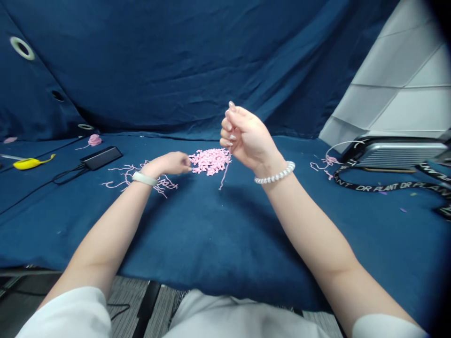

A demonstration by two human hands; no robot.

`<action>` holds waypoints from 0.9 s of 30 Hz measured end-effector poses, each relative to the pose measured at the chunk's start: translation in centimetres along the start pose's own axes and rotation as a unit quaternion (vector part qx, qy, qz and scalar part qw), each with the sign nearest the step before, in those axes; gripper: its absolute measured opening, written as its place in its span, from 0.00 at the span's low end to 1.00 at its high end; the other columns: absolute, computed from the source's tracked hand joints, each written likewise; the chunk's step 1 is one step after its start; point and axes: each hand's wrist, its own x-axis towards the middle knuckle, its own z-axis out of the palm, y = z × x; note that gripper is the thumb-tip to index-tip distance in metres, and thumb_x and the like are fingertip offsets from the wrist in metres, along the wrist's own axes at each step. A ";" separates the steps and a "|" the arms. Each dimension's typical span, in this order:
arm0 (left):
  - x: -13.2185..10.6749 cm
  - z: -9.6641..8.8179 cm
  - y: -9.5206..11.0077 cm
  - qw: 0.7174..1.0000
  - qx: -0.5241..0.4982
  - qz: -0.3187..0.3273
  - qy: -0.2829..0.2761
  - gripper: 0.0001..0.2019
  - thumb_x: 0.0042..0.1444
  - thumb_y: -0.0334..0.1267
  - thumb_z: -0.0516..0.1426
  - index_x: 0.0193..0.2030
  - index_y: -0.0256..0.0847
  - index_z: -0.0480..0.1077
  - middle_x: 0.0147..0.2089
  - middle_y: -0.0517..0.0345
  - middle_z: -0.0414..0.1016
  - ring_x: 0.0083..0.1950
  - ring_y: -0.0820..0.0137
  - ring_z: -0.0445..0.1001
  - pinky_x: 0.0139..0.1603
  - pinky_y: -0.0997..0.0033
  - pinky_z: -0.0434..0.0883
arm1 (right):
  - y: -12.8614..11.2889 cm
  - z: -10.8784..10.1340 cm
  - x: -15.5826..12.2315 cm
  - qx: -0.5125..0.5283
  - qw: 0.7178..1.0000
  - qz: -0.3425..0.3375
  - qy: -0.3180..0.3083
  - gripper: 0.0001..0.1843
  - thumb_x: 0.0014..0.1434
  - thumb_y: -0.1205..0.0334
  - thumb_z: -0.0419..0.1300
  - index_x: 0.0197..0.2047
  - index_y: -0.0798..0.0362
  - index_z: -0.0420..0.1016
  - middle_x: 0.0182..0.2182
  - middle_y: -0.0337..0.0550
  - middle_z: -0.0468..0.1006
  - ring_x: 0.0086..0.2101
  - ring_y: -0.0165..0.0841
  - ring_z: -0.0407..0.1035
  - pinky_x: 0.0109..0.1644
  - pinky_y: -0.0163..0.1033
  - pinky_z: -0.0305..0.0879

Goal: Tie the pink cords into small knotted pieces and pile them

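A bumpy bundle of pink yarn [210, 161] lies at the middle of the blue-covered table; whether it is one crocheted piece or loose loops, I cannot tell. My left hand [174, 163], with a pale band on the wrist, is closed at the bundle's left edge, its fingertips pinched against the yarn. My right hand [244, 134], wearing a beaded bracelet, is raised above the bundle's right side with its fingers curled closed. A pink yarn strand [224, 176] runs down from beneath this hand, its upper end hidden. Loose pink yarn pieces [123, 178] are scattered beside my left wrist.
To the left are a black adapter [102, 157] with cables, a small pink yarn ball [94, 140] and a yellow object [30, 163]. A silver-grey device [405, 156] stands at right, with a lettered black strap [373, 188] before it. Blue cloth [197, 65] hangs behind.
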 end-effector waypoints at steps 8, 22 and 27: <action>-4.6 4.5 9.9 0.849 -0.462 0.251 -0.046 0.11 0.56 0.43 0.56 0.36 0.35 0.70 0.26 0.56 0.74 0.30 0.69 0.75 0.37 0.67 0.72 | 0.7 0.2 0.3 0.045 0.997 0.026 0.054 0.01 0.60 0.68 0.57 0.37 0.54 0.67 0.27 0.33 0.69 0.25 0.19 0.64 0.30 0.24 0.64; -7.4 4.4 11.9 0.775 -0.592 0.209 0.063 0.18 0.55 0.45 0.57 0.19 0.37 0.70 0.41 0.51 0.78 0.50 0.58 0.73 0.51 0.56 0.70 | 2.5 -10.3 -10.2 0.031 0.960 0.188 0.203 0.11 0.50 0.72 0.62 0.38 0.54 0.72 0.25 0.34 0.70 0.19 0.18 0.57 0.25 0.27 0.62; -7.6 6.2 12.7 0.717 -0.672 0.182 0.020 0.09 0.55 0.43 0.58 0.34 0.40 0.75 0.37 0.55 0.77 0.43 0.65 0.76 0.51 0.58 0.72 | 3.9 -11.9 -13.0 -0.006 0.960 0.214 0.178 0.14 0.47 0.68 0.66 0.39 0.54 0.75 0.25 0.36 0.72 0.20 0.19 0.60 0.25 0.28 0.61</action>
